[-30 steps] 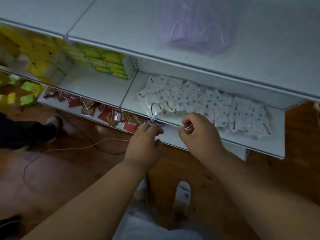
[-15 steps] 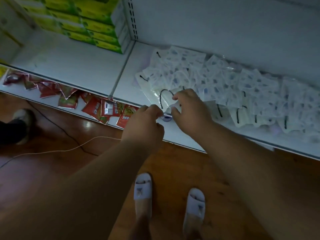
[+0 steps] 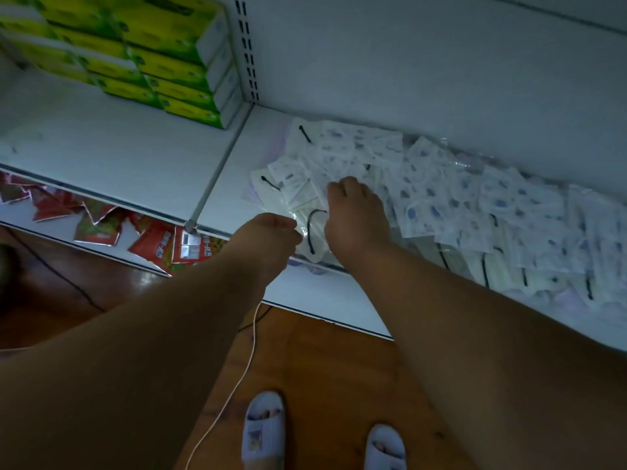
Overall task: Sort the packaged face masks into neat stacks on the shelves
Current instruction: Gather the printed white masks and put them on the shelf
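Several packaged face masks (image 3: pixel 441 198), white with blue marks and dark ear loops, lie spread in a loose pile over the white shelf (image 3: pixel 305 293). My left hand (image 3: pixel 268 239) is at the pile's front left corner, fingers curled on the edge of a clear mask packet (image 3: pixel 310 228). My right hand (image 3: pixel 356 215) lies on the same packet and its neighbours, fingers bent down onto them. What the fingertips pinch is hidden under the hands.
Green and yellow boxes (image 3: pixel 163 62) are stacked at the back of the left shelf bay. Red snack packets (image 3: pixel 159 245) lie on the lower shelf. A white cable (image 3: pixel 237 378) runs over the wooden floor, near my two slippered feet (image 3: pixel 264 425).
Both hands moved forward from the shelf's front edge onto the left end of the mask pile. The view dropped and drew closer to the shelf.
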The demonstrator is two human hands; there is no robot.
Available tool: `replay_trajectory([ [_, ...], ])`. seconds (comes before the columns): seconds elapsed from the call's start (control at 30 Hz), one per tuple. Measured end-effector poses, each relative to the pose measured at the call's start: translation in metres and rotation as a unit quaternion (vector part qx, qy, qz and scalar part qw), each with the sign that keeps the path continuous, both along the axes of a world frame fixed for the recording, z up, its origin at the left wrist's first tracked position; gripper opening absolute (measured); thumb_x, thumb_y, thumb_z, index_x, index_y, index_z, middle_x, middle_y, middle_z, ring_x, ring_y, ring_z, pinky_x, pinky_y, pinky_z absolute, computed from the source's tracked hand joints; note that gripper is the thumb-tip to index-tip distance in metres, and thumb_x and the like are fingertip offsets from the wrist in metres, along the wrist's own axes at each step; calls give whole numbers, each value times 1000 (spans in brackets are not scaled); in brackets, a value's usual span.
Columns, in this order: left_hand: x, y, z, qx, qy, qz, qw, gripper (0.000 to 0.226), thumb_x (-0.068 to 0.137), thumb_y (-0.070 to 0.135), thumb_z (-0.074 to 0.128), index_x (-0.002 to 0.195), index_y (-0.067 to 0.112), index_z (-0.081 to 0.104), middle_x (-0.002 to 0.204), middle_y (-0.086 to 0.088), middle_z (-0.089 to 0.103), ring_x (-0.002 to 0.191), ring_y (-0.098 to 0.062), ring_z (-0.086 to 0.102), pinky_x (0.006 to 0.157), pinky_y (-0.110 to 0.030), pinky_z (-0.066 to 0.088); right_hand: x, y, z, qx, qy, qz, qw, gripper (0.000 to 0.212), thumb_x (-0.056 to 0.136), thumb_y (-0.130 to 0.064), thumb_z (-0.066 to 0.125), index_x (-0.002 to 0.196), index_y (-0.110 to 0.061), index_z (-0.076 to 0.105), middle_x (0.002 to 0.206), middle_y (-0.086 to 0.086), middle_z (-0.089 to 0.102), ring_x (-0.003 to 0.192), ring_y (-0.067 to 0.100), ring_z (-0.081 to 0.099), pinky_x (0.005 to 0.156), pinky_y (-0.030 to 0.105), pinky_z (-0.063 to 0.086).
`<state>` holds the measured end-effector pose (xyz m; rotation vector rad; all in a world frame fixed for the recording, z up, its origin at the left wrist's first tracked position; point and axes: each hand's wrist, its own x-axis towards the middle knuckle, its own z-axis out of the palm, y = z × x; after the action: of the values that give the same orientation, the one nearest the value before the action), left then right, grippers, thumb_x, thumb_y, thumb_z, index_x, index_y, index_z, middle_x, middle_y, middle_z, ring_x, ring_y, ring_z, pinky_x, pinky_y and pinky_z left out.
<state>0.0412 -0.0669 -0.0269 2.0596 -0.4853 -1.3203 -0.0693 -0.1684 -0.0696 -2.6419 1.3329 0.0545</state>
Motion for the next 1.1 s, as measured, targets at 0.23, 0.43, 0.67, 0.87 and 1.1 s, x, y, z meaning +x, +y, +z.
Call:
replay_trajectory([
  [0.23,-1,-16,9,-33,242,142,959,32,100,37,55,114,8,60,117,-11,67,110,-28,65,96,-41,51,-12,11,24,93,-236,-118,960,16,89,-10,60,102,-6,70,106,10,65,91,20,59,74,23,37],
  [0.43,9,-26,8,73,-53,71,993,39,92,21,68,128,9,61,124,-13,65,97,-24,66,86,-32,55,2,22,34,170,-289,-91,938,26,95,-5,49,109,-7,70,110,9,70,100,20,65,86,28,50],
  [0.67,18,-5,10,58,-29,123,990,34,98,12,52,132,9,56,130,-15,59,117,-35,58,102,-42,49,31,-5,3,125,13,15,992,69,93,-47,58,153,-29,27,162,14,16,147,33,19,115,48,25],
  [0.87,19,0,-1,9,-28,141,990,35,99,7,41,126,18,60,119,-10,62,112,-36,58,97,-49,51,19,-3,0,6,55,-36,998,63,85,-33,69,141,-22,41,143,13,37,129,33,36,105,43,30],
  [1.1,23,0,4,12,-30,140,990,29,102,12,43,125,17,60,117,-8,60,110,-33,58,99,-49,51,5,-13,4,7,71,-21,997,40,90,-24,59,129,-18,52,135,13,46,124,33,42,104,43,30],
])
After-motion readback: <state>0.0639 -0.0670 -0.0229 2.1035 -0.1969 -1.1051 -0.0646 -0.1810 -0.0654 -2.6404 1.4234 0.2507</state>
